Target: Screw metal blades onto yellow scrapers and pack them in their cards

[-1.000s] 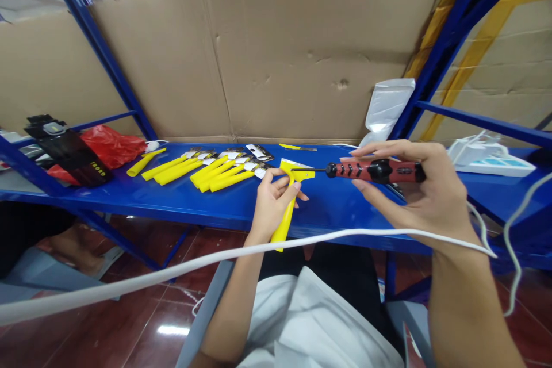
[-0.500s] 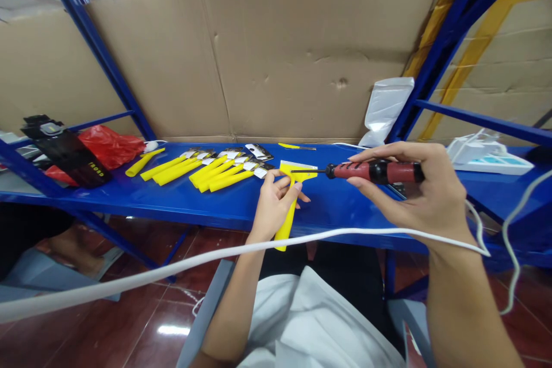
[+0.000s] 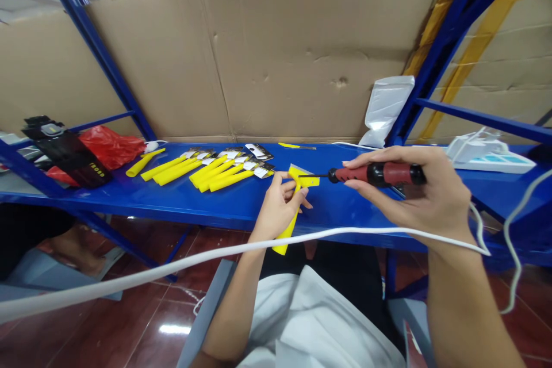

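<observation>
Screwdriver [image 3: 377, 174] (red-black) at yellow scraper [image 3: 309, 180]

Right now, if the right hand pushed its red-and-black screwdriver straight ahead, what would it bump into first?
Probably the yellow T-shaped scraper in the left hand. In the picture, the red-and-black screwdriver has its thin dark shaft overlapping the scraper's head, but I can't tell whether the tip touches.

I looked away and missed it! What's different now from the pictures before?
The left hand and the yellow scraper it holds have shifted slightly to the right, and the scraper's head has tilted. The screwdriver in the right hand has rolled, so its grip marks show less. Nothing was taken hold of or let go. The other scrapers, the bottle and the red bag stayed put.
</observation>
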`<state>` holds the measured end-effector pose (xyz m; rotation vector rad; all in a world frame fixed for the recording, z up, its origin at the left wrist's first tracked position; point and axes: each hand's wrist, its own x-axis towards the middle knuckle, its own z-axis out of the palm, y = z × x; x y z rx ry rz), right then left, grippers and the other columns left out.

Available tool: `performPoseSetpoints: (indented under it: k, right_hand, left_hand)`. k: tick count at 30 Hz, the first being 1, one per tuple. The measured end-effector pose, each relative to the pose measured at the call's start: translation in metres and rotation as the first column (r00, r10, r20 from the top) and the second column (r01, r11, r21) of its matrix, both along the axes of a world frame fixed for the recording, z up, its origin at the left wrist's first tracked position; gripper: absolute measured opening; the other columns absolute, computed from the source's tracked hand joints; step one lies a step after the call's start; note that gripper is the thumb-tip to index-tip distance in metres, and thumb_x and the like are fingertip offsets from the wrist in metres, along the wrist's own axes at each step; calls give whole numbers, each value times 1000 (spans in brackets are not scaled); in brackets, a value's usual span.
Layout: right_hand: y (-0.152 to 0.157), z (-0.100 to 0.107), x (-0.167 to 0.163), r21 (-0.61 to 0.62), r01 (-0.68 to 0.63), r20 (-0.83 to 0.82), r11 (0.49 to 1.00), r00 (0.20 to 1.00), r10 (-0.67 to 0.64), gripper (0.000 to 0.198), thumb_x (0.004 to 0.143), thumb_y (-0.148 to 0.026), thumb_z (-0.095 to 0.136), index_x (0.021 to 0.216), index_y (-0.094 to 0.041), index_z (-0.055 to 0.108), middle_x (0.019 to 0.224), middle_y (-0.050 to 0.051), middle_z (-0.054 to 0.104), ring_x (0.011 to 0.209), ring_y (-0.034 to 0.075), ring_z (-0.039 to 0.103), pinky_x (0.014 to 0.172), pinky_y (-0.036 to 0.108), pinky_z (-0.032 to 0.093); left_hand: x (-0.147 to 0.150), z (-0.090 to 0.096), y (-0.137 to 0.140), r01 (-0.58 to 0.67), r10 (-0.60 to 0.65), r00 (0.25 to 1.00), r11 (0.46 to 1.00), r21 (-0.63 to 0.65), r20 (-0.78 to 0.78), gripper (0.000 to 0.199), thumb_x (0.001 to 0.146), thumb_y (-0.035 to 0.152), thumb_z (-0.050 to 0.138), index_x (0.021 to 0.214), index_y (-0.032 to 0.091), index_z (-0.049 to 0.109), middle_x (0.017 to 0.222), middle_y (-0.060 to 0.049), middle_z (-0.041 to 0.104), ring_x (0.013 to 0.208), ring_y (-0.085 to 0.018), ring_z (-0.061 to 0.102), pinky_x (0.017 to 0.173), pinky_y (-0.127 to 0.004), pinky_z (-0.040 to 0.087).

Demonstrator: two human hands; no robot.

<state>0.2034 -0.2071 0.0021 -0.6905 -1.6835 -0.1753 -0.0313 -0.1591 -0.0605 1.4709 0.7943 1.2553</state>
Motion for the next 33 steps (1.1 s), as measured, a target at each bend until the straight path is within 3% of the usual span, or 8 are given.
performPoseSetpoints:
  k: [3, 8, 11, 20, 22, 27, 30, 33]
  right_hand:
    - [-1, 1, -1, 22, 22, 60, 1000, 998, -24, 57, 86, -24, 98, 135, -37, 71, 119, 4, 84, 104, 33, 86, 89, 52, 71]
    - [2, 3, 0, -19, -157, 86, 987, 984, 158, 68, 84, -11, 93, 142, -33, 64, 133, 9, 80, 123, 36, 82, 100, 55, 71]
    - [4, 2, 1, -45, -223, 63, 974, 972, 225, 67, 84, -9, 90, 141, -34, 64, 132, 7, 81, 123, 37, 83, 100, 60, 72]
    - [1, 0, -4, 9, 7, 35, 1000, 999, -7, 58, 83, -23, 101, 131, -31, 70, 116, 6, 84, 103, 31, 86, 80, 45, 72]
    - [0, 2, -5, -18, -8, 41, 1000, 999, 9, 60, 84, -23, 100, 134, -31, 68, 121, 8, 83, 106, 31, 85, 76, 44, 72]
    - [-1, 3, -8, -73, -193, 22, 978, 980, 196, 68, 86, -13, 91, 143, -34, 61, 142, 9, 78, 123, 34, 83, 94, 52, 75]
    - [1, 0, -7, -76, -194, 0, 978, 981, 195, 69, 85, -10, 94, 142, -33, 63, 131, 8, 82, 115, 33, 85, 92, 51, 76]
    - [6, -3, -4, -7, -98, -7, 995, 995, 98, 72, 78, -15, 102, 139, -33, 67, 120, 5, 84, 106, 33, 87, 93, 54, 75]
  left_hand:
    - [0, -1, 1, 3, -3, 1000, 1000, -3, 8, 56, 95, 57, 87, 116, 24, 47, 101, -4, 79, 72, -19, 81, 60, -25, 58]
    - [0, -3, 4, 16, -16, 1000, 1000, -1, 24, 59, 94, 60, 87, 115, 24, 46, 109, -6, 81, 72, -18, 81, 59, -25, 58]
    - [-1, -3, 5, 26, -26, 999, 1000, -4, 34, 62, 92, 63, 88, 116, 25, 45, 110, -7, 80, 72, -18, 81, 59, -25, 58]
    - [-2, -1, 3, 29, -28, 998, 999, -22, 48, 64, 90, 59, 92, 116, 26, 44, 93, 1, 74, 71, -20, 82, 60, -25, 58]
    - [-2, -1, 3, 24, -23, 998, 999, -29, 52, 64, 89, 57, 93, 116, 26, 44, 95, 0, 75, 71, -20, 81, 60, -25, 57]
    - [-2, -1, 5, 40, -38, 998, 999, -30, 49, 62, 89, 55, 93, 116, 25, 45, 104, -3, 78, 72, -18, 81, 60, -25, 57]
    - [-2, -1, 4, 37, -35, 998, 999, -26, 50, 63, 89, 56, 93, 116, 26, 44, 99, -1, 76, 71, -19, 81, 59, -25, 57]
    - [-2, 0, 2, 35, -34, 999, 999, -26, 43, 63, 90, 59, 92, 115, 26, 44, 96, 0, 75, 72, -20, 81, 60, -26, 57]
